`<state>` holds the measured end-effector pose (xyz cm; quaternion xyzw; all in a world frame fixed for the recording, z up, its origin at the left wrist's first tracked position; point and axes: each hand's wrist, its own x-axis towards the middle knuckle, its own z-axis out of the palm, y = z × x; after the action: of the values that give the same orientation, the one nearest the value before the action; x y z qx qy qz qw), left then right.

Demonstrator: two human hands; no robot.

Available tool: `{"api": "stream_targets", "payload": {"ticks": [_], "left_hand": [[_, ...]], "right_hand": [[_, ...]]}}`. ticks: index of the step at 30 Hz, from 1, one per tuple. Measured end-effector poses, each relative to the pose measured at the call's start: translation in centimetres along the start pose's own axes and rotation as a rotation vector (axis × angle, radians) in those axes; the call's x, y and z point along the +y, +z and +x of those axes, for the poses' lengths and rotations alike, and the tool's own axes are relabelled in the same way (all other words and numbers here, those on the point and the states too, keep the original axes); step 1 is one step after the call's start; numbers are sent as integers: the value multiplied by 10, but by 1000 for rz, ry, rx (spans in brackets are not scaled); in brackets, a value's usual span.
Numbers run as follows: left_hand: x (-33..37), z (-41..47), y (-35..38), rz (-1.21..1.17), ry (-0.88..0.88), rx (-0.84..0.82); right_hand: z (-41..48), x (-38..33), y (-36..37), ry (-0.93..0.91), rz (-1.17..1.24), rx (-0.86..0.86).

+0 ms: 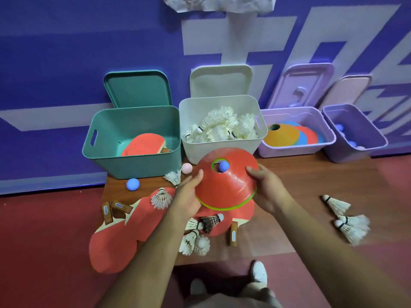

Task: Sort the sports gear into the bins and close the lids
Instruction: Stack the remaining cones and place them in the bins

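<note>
- Gripping the red cone stack [231, 187] by opposite rims, left hand [189, 195] and right hand [266, 190] curl fingers round it.
- Lilac cone bin [293, 150] lies forward-right, nearer the right hand.

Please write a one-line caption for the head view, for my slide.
The left hand and right hand hold stacked cones above scattered paddles and shuttlecocks, facing four open bins.

The left hand [189, 196] and the right hand [266, 190] grip a stack of red cones [231, 185] by opposite rims above paddles [133, 221] and shuttlecocks [161, 198] strewn on the floor [311, 174], just before the white bin [191, 147], which stands between a green bin [133, 165] and two purple bins [293, 150].
</note>
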<state>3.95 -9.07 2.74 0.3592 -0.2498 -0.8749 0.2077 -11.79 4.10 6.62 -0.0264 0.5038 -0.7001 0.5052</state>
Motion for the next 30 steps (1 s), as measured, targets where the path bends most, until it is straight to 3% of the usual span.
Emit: {"api": "stream_targets", "payload": {"ticks": [2,7,9,12,18,25,30], "left_hand": [[1,6,6,-45,60,53],[5,10,9,63,188,160],[3,10,11,69,225,215],[-3,15,7,38,285,273],[-17,19,-10,-16,344,357],[-31,11,-13,-55,381,410],[-31,5,11,-79,400,403]], "right_hand": [[9,0,-15,12,-75,31],[33,30,-77,154,-547,297],[41,47,-101,230,-670,318],[52,67,-114,329,-679,235],[94,104,-129,519,-553,323],[86,82,-129,292,-589,302],[72,23,-122,-46,-745,245]]}}
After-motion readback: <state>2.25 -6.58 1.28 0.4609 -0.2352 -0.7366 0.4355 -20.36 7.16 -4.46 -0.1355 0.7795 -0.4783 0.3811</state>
